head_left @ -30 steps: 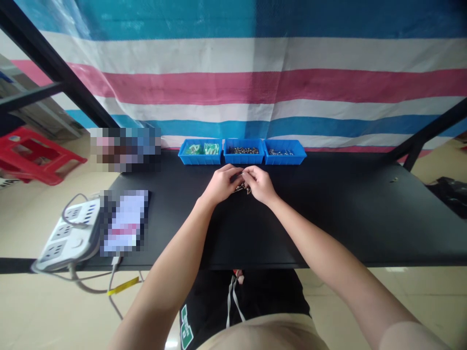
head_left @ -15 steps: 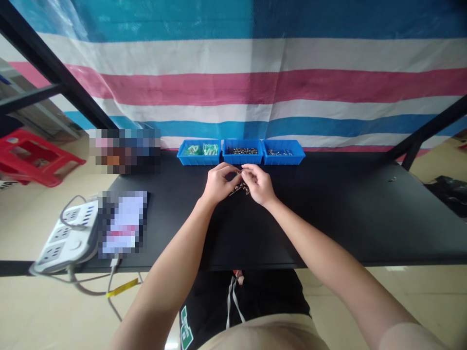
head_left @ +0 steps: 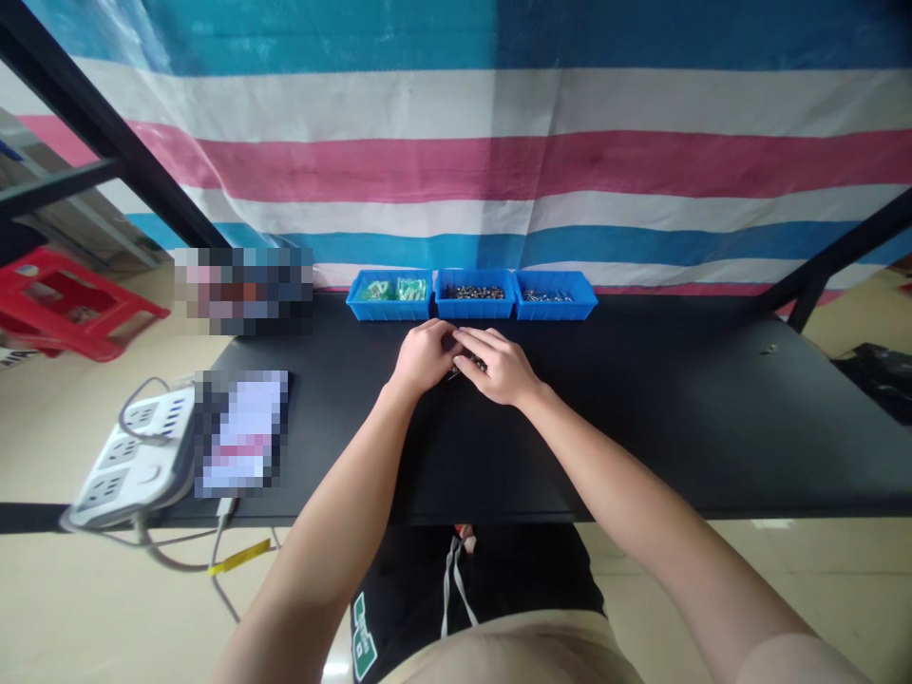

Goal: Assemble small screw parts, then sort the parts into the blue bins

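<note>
My left hand (head_left: 426, 356) is over the black table with its fingers curled inward, and whatever they hold is hidden. Touching or nearly touching its fingertips, my right hand (head_left: 503, 367) reaches across with fingers stretched out and thumb apart. Beneath and between the hands lies a small heap of brass-coloured metal pieces (head_left: 480, 364), mostly covered by the right hand. Just beyond stands a blue bin (head_left: 475, 312) of similar small brassy pieces.
Left of the middle bin is a blue bin (head_left: 390, 312) with green-and-white packets; right of it, another blue bin (head_left: 556, 312) holds silvery pieces. A power strip (head_left: 135, 461) with cables and a blurred screen-like object (head_left: 242, 432) lie on the table's left. A red stool (head_left: 71, 304) stands beyond.
My right hand has turned flatter, its fingers stretching left over the metal pieces. My left fingers have curled in more. The heap is more covered than before.
</note>
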The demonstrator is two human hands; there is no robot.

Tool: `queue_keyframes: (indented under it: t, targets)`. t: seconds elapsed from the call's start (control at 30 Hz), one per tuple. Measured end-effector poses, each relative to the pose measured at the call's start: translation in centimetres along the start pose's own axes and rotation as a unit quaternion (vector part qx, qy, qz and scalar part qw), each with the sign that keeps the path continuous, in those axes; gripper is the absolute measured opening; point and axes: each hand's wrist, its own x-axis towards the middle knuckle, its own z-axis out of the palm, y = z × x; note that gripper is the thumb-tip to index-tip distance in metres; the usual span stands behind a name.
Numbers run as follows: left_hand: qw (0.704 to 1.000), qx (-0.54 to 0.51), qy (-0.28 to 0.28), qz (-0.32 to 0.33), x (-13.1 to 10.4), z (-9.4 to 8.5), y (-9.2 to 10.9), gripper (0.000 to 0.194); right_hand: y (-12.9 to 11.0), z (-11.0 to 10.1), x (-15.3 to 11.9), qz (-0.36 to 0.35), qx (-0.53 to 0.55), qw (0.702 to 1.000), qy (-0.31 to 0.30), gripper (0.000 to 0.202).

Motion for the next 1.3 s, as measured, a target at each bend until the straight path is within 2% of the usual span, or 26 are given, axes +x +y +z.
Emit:
queue_keyframes:
  t: [0.23,0.47,0.7,0.83,1.0,1.3]
  targets:
    - [1.000,0.008,-0.021,-0.011,0.0,0.1,-0.2,0.015,0.0,-0.1,0.1,-0.003,-0.008,1.000,-0.004,0.036]
    - [1.000,0.006,0.005,-0.024,0.1,0.2,-0.3,0.013,0.2,0.0,0.0,0.002,-0.001,1.000,-0.006,0.036]
    - [1.000,0.006,-0.001,-0.027,0.1,0.2,-0.3,0.010,0.5,0.2,0.0,0.008,0.025,1.000,0.006,0.036]
    - [0.999,0.009,0.000,-0.032,0.1,0.3,-0.7,0.019,0.9,0.4,0.0,0.019,0.028,0.999,0.023,0.036]
    - [0.998,0.022,-0.006,-0.054,0.0,0.7,-1.6,0.031,1.8,0.4,0.2,0.024,0.010,0.998,0.054,0.039]
    - [0.997,0.030,0.001,-0.075,0.0,0.6,-1.3,0.023,3.4,-0.7,0.9,0.032,-0.056,0.996,0.064,0.049]
